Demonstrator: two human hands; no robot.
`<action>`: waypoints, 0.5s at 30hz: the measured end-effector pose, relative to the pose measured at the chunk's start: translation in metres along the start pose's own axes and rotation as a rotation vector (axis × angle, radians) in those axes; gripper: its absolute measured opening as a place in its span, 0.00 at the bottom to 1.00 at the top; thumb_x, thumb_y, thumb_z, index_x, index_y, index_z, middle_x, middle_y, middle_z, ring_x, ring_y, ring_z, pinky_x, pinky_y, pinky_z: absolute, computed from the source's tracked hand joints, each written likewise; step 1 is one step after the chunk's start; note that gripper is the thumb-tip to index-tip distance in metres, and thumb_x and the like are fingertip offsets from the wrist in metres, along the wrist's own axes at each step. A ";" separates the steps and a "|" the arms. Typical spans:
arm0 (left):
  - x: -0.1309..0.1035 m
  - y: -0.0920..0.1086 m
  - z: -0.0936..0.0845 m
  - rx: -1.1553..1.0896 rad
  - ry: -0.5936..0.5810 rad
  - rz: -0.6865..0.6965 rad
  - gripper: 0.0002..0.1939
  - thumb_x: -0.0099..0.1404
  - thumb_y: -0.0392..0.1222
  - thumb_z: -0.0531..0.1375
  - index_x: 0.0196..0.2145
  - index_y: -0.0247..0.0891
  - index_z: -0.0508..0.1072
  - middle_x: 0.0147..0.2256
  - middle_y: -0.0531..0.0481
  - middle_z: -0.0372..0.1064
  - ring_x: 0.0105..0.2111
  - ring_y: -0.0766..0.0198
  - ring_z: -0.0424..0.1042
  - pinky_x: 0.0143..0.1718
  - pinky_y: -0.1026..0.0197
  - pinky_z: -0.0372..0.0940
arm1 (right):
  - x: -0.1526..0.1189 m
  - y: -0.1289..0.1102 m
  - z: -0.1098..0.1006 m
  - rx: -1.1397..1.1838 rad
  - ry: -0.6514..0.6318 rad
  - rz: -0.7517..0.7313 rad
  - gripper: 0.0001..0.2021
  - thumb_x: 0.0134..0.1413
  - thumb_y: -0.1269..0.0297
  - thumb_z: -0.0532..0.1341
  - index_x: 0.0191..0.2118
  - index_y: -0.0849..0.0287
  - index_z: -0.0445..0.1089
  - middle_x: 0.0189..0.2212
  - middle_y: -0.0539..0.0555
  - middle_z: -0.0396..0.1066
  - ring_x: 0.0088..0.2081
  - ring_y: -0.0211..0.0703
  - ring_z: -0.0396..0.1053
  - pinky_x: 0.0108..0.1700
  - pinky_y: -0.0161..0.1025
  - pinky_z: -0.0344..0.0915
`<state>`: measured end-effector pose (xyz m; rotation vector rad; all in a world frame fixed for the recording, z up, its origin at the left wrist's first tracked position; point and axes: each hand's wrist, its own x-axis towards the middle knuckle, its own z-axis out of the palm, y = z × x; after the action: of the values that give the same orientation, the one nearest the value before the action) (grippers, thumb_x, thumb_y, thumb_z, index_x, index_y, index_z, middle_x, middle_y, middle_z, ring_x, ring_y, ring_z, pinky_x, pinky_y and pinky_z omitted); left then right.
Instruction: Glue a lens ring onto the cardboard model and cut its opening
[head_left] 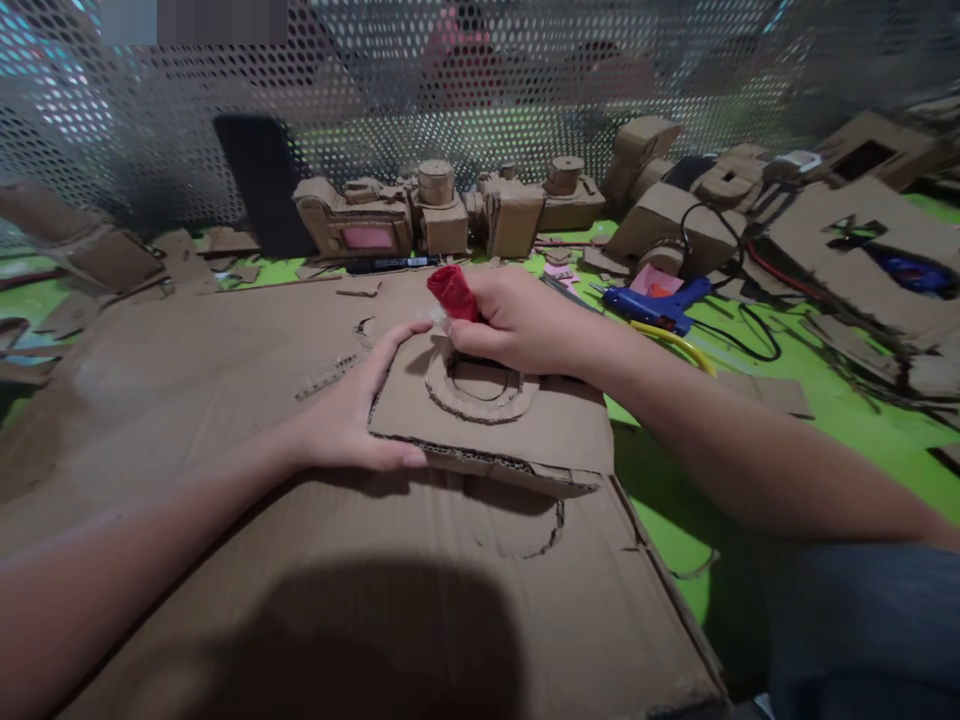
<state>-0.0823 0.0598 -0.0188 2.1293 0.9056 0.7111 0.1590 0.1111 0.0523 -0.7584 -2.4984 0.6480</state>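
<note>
Cardboard piece (a ring is scored into it) is lying on the big cardboard sheet; your left hand is pinning its edge while your right hand is gripping a red-handled cutter.

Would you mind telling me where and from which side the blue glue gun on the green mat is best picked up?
Probably by its handle, coming from above. The blue glue gun lies flat on its side on the green mat, the handle angled toward the upper right near 925,290. Its black cord and cardboard scraps crowd the right side, and the right hand is nearest.
</note>
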 end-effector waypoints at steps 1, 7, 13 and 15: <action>0.000 -0.001 0.000 -0.002 0.003 -0.005 0.64 0.48 0.69 0.71 0.72 0.44 0.47 0.71 0.35 0.52 0.69 0.28 0.55 0.68 0.33 0.56 | -0.001 0.001 0.000 -0.001 0.030 -0.007 0.12 0.55 0.70 0.57 0.25 0.56 0.53 0.23 0.47 0.57 0.28 0.35 0.54 0.32 0.38 0.49; 0.000 0.003 0.002 -0.031 0.010 -0.002 0.62 0.48 0.69 0.71 0.71 0.45 0.48 0.69 0.35 0.55 0.66 0.31 0.60 0.68 0.34 0.57 | -0.007 0.002 0.001 0.019 0.271 0.019 0.14 0.57 0.71 0.53 0.23 0.55 0.51 0.21 0.46 0.52 0.26 0.34 0.51 0.31 0.39 0.46; -0.001 0.008 0.001 -0.032 0.006 -0.018 0.60 0.51 0.69 0.70 0.71 0.44 0.49 0.70 0.35 0.53 0.67 0.32 0.59 0.68 0.35 0.56 | -0.006 0.001 -0.001 -0.023 0.226 0.024 0.17 0.57 0.70 0.55 0.21 0.54 0.48 0.19 0.45 0.49 0.24 0.33 0.47 0.29 0.39 0.44; -0.001 0.004 0.000 -0.018 -0.002 0.013 0.61 0.50 0.68 0.71 0.72 0.45 0.48 0.69 0.35 0.54 0.67 0.31 0.59 0.67 0.34 0.58 | -0.006 0.001 -0.001 -0.049 0.208 0.009 0.16 0.55 0.70 0.56 0.21 0.54 0.48 0.19 0.45 0.49 0.24 0.33 0.47 0.29 0.39 0.44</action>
<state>-0.0813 0.0566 -0.0159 2.1215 0.8825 0.7208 0.1642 0.1086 0.0514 -0.8110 -2.3291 0.4857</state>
